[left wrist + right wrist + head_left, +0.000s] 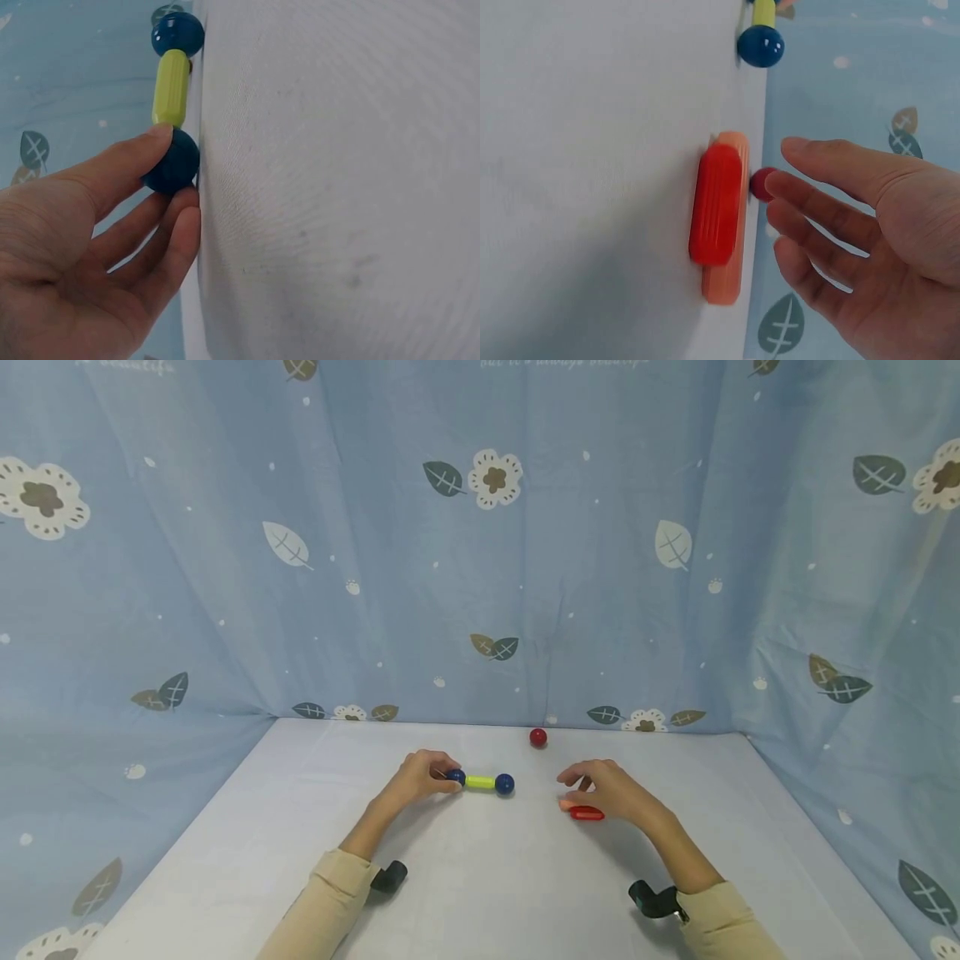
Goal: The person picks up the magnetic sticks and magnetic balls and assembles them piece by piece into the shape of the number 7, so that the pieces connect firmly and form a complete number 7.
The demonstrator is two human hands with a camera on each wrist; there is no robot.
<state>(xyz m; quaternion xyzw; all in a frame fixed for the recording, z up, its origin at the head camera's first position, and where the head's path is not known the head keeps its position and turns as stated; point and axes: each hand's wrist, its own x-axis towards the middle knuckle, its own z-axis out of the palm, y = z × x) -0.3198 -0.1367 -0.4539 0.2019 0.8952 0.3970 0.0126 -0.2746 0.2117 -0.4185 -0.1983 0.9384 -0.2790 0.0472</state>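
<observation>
My left hand (418, 778) pinches the near blue ball (174, 161) between thumb and fingers. That ball sits on one end of a yellow-green rod (480, 782), and a second blue ball (505, 784) is on the other end. My right hand (606, 787) hovers with fingers parted and nothing between them. Close by it, a red rod (716, 206) and an orange rod (724, 285) lie side by side on the white table. Beyond the hands, near the back edge, a red ball (537, 737) rests on the table.
White cloth covers the table (480, 877). A blue curtain (585, 585) printed with leaves and flowers hangs behind it and along both sides. Each wrist carries a black camera, one (389, 877) on the left and one (652, 899) on the right.
</observation>
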